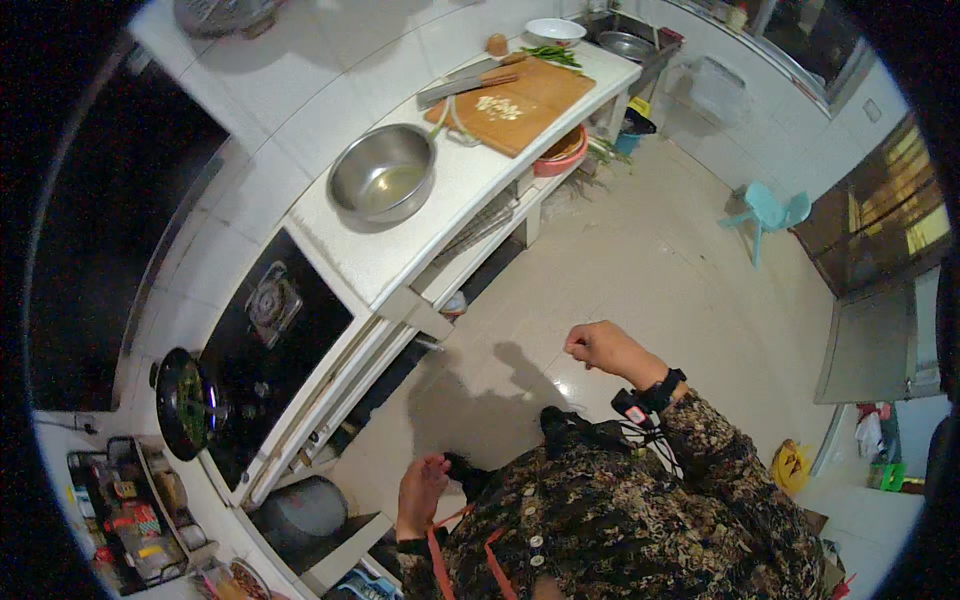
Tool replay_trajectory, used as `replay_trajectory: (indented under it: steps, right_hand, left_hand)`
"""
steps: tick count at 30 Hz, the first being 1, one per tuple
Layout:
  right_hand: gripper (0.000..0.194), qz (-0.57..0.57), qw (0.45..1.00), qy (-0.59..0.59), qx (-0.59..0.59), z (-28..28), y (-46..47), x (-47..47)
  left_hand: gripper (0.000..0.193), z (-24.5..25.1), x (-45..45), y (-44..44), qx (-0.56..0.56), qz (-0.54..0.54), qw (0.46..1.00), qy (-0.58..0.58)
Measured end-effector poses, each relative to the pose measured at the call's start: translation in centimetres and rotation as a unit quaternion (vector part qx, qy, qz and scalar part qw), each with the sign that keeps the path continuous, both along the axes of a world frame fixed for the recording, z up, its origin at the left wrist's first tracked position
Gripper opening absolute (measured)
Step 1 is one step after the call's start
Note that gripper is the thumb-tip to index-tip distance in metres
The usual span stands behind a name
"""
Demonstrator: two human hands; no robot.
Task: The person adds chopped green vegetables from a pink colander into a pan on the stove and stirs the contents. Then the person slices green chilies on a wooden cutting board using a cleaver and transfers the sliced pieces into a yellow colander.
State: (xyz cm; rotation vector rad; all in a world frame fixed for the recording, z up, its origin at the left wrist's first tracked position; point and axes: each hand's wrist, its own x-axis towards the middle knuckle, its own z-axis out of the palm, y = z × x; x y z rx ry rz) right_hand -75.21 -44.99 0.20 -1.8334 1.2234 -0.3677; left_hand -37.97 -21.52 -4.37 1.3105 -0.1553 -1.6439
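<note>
Both of my hands hang away from the counter, over the floor. My right hand (611, 349) has its fingers curled; whether something small is between them I cannot tell. A black strap circles that wrist. My left hand (424, 487) is low by the cabinet front, its fingers loosely bent, with no object visible in it. On the white counter sits a steel pot (382, 174). Beyond it lies a wooden cutting board (551, 86) with chopped pale pieces (499, 108), knives (469, 86) and green vegetables (553, 55) at its far edge. A wok (184, 405) holding greens stands on the black gas stove (255, 322).
A white bowl (555, 31) stands near the sink (626, 45). Below the counter are a red basin (561, 161) and a gas cylinder (304, 506). A turquoise stool (769, 210) stands on the floor. A seasoning rack (135, 517) is at lower left.
</note>
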Motion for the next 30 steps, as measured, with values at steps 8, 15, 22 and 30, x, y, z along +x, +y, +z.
replay_trajectory:
  steps: [8, 15, 22, 30]
  right_hand:
    - [0.025, -0.174, 0.981, -0.042, 0.076, -5.6, 0.2, -11.7]
    - [0.025, -0.151, 0.987, -0.021, 0.043, -8.1, -4.1, -13.3]
    - [0.027, -0.116, 0.99, 0.078, -0.015, -6.2, -15.4, -15.6]
    - [0.028, -0.084, 0.994, 0.05, -0.039, -7.7, -23.6, -19.6]
  left_hand:
    - [0.032, 1.3, -8.3, -12.4, 0.045, -0.127, 0.984, -0.113]
    - [0.034, 0.1, -10.1, -21.0, 0.036, -0.203, 0.971, -0.121]
    - [0.034, -3.1, -13.4, -32.9, 0.012, -0.206, 0.971, -0.123]
    - [0.035, -4.2, -18.5, -45.6, -0.032, -0.27, 0.952, -0.14]
